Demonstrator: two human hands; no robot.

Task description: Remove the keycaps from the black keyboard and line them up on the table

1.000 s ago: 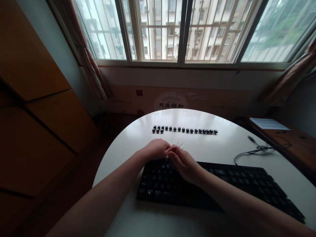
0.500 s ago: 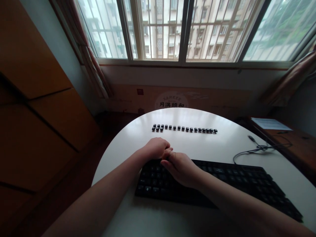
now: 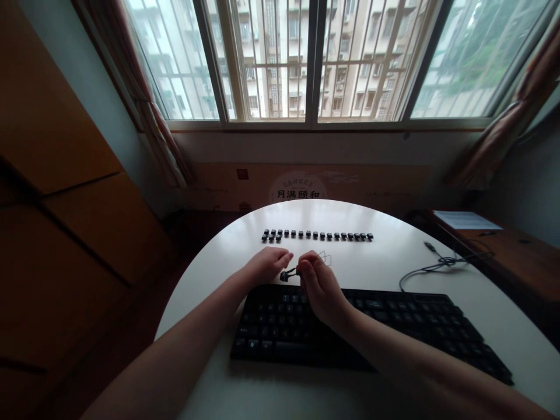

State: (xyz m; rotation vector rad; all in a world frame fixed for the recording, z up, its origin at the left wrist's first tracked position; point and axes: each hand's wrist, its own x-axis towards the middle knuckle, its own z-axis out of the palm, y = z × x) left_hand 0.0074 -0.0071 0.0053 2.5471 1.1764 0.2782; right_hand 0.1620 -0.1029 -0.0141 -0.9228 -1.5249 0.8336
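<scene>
My right hand pinches a wire keycap puller above the keyboard's back edge. Thin wire loops stick out behind my fingers. On the puller's other end, left of my fingertips, hangs a small black keycap. My left hand is closed just left of it, over the table behind the keyboard; whether anything is inside its curled fingers is hidden. A black keyboard lies under my right hand and forearm, which cover part of its keys. Behind my hands, loose black keycaps stand in a row, doubled at the left end.
Everything sits on a round white table. A coiled black cable runs from the keyboard's back toward the right. To the right stands a brown wooden surface with a paper sheet. A barred window is ahead.
My hands, touching before, have come apart, with the right hand now to the right of the left. The puller and the black keycap have come into view between them. The view has tilted slightly.
</scene>
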